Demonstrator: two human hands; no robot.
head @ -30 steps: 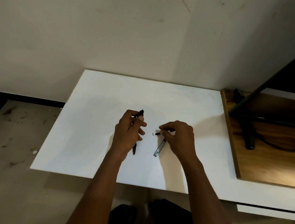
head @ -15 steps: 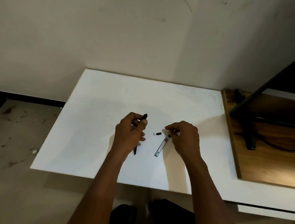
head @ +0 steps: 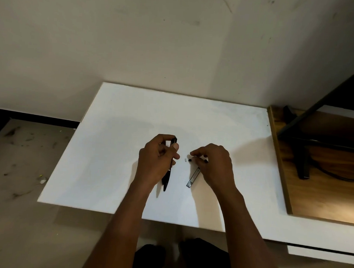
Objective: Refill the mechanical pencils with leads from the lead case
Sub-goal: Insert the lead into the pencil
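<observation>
My left hand (head: 157, 161) grips a black mechanical pencil (head: 169, 175) above the white board, its tip toward me and its open top end sticking out above my thumb. A small white eraser (head: 185, 160) and a small black cap (head: 190, 160) lie on the board between my hands. The slim lead case (head: 193, 178) lies flat, its far end under my right hand (head: 213, 165). The right fingers are curled together just above the cap. Whether they pinch a lead or the cap is too small to see.
The white board (head: 120, 151) lies on a low white surface against the wall. A wooden panel (head: 321, 190) with a black metal frame (head: 300, 159) and a cable lies to the right. Dusty floor lies to the left.
My right hand left the top of the lead case and moved left toward the black cap. My left hand holds the pencil in nearly the same place.
</observation>
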